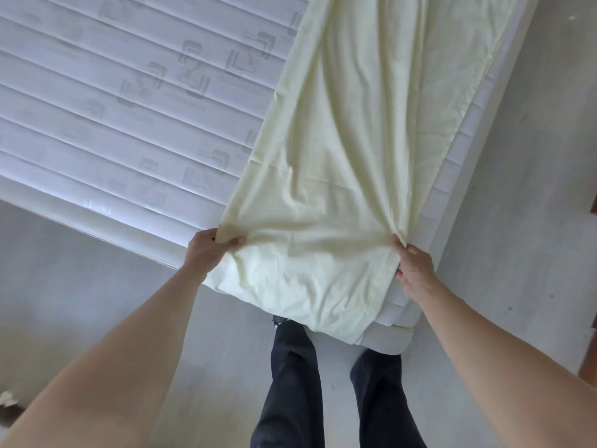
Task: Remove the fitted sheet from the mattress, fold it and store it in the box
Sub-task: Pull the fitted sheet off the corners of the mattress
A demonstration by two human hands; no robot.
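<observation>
Folding the sheet (339, 150) on the mattress (113, 108).
Left hand (210, 253) and right hand (415, 270) each pinch an end corner; no box seen yet.

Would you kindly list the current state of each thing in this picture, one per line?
fitted sheet: off most of the mattress, lying as a long wrinkled strip along one side, near end draped over the corner
mattress: mostly bare, quilted top showing
left hand: pinches the sheet's near left corner
right hand: grips the sheet's near right edge
</observation>
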